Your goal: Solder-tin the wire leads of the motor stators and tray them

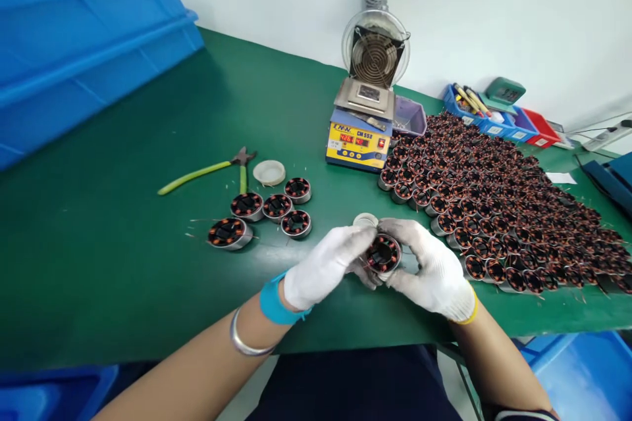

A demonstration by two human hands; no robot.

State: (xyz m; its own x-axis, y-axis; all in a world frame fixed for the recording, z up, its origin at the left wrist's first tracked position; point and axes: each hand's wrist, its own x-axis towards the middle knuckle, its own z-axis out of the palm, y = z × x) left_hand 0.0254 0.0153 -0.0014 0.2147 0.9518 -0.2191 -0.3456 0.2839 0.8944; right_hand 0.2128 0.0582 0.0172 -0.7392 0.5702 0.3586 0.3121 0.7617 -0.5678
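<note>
Left hand (pixel 320 263) and right hand (pixel 434 266), both white-gloved, curled in toward each other — pretty close together — with forearms (pixel 197 362) angling in from either side.

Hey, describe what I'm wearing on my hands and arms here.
Your left hand wears a white glove, greyed at the fingertips, with a turquoise wristband and silvery bangle. Your right hand has a similarly smudged white glove with yellow cuff edging; a dark, pale-trimmed sleeve shows lower down.
</note>
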